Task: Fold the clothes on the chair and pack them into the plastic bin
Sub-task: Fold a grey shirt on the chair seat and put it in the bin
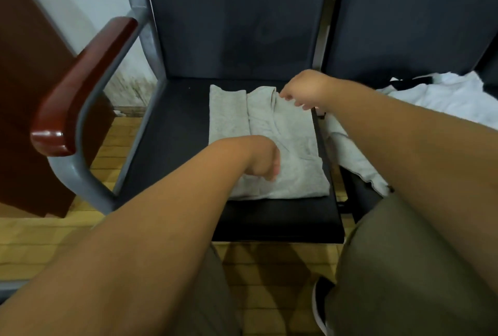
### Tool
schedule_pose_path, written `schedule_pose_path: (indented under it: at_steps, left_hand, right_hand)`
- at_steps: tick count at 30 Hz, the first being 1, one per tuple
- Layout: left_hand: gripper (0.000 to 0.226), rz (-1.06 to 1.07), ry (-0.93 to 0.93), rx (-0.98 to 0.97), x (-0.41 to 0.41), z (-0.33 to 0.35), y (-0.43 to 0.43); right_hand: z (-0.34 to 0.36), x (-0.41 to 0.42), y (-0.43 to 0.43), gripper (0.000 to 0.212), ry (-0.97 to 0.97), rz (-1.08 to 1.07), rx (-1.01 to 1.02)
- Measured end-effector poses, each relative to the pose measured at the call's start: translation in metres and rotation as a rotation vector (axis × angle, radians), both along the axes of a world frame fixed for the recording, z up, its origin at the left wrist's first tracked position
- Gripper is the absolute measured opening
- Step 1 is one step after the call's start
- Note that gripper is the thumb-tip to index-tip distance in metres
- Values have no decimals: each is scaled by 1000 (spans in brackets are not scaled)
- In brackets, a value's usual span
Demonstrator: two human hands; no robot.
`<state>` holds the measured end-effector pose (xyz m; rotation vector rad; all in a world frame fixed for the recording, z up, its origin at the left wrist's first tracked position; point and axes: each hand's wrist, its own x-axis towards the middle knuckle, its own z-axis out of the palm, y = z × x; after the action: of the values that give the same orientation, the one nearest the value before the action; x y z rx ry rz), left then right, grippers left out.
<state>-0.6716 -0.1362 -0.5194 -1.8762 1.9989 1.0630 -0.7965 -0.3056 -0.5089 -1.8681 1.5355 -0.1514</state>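
A: Grip: left hand (pixel 262 157) is curled down onto the grey garment (pixel 285 133); whether cloth is pinched cannot be told. Right hand (pixel 304 90) is held slack, nothing grasped, toward the back edge of the chair seat (pixel 175 130).
B: Garment position?
A: Folded, mid-seat. If lifted one-handed, the folds are likely undone. White clothes (pixel 444 98) right of the seat could be snagged. Plastic bin is not seen.
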Motion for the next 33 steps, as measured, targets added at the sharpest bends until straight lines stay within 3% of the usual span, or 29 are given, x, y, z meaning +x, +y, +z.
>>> schedule_pose_path:
  at_steps: [6,10,15,18,22,26,29,33]
  left_hand:
    - [34,-77,4,250,-25,-11,-13]
    - [31,-103,-33,319,-26,-16,-20]
    - [25,-153,-85,400,-29,-21,-26]
    - [19,-202,-57,238,-37,-20,-30]
    - [32,-221,131,-43,-54,-21,-34]
    - [43,-396,194,-107,-70,-33,-38]
    - [31,-517,152,-116,-82,-41,-42]
    - [19,-527,129,-161,-88,-48,-46]
  right_hand:
    - [-22,-47,7,20,-31,-129,85]
    - [-39,-68,7,23,153,19,43]
    - [-33,-73,-5,27,167,90,39]
    - [-38,-78,-10,33,193,140,31]
    - [-44,-83,-20,39,95,103,49]
    - [-53,-82,-33,48,17,78,62]
    - [-58,-78,-39,48,23,91,48]
    - [-63,-72,-43,45,62,109,21]
